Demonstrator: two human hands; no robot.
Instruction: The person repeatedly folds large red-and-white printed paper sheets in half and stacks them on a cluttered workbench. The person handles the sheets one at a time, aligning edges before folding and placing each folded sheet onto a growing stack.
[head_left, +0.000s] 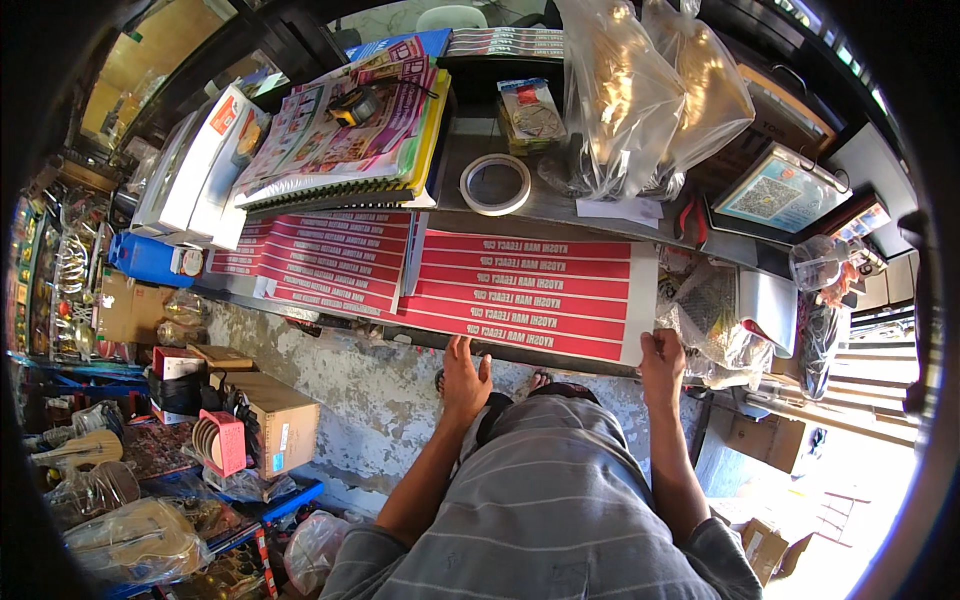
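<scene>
A long printed sheet (640,290) with red strips and mirrored white lettering lies along the counter. My right hand (662,358) is closed, pinching the sheet's near right corner. Just in front of the sheet's near edge, my left hand (466,380) is open, its fingers apart and its fingertips close to that edge. Farther left lies another red-striped sheet (330,262), partly covered by a pile of magazines and ring-bound books (340,150). Whether my left fingertips touch the sheet is hard to tell.
Behind the sheet are a roll of tape (467,184), plastic bags (625,110) and red-handled pliers (691,222). A tape measure (355,105) rests on the magazines. White boxes (190,170) and a blue container (150,259) stand left. A cardboard box (285,425) sits lower left.
</scene>
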